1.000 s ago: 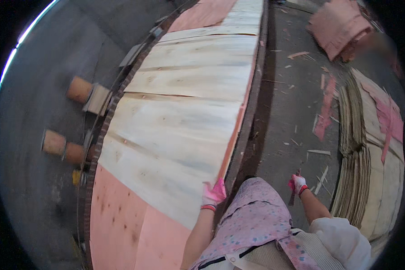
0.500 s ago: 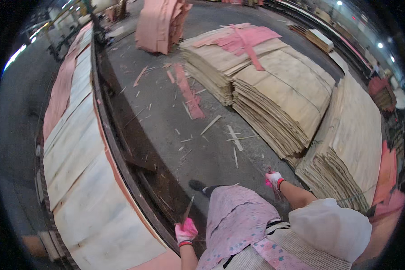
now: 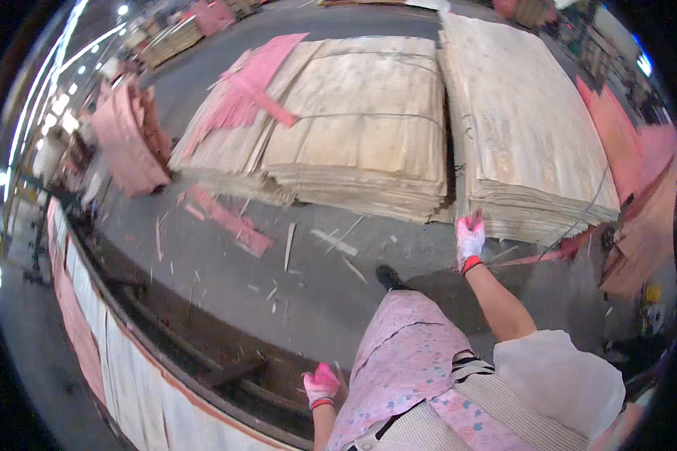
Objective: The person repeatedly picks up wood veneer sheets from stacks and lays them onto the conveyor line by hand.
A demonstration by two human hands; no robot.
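My right hand, in a white glove with pink fingers and a red band at the wrist, reaches to the near corner of the right-hand stack of pale veneer sheets. Its fingers are curled closed; what they hold, if anything, is too small to make out. Lower down, my left hand, gloved the same way, is closed beside my pink flowered apron. A faint thin shape shows by its fingers, blurred. Cord runs across the middle veneer stack.
Pink veneer pieces lie on the left pale stack. A pink bundle stands farther left. Veneer scraps litter the floor. Along my left runs a long dark rail beside pale sheets. Pink sheets lean at right.
The view has swung right, toward the stacks. My right hand has come forward to the right-hand stack's corner. The thin blade-like piece at my left hand no longer shows clearly.
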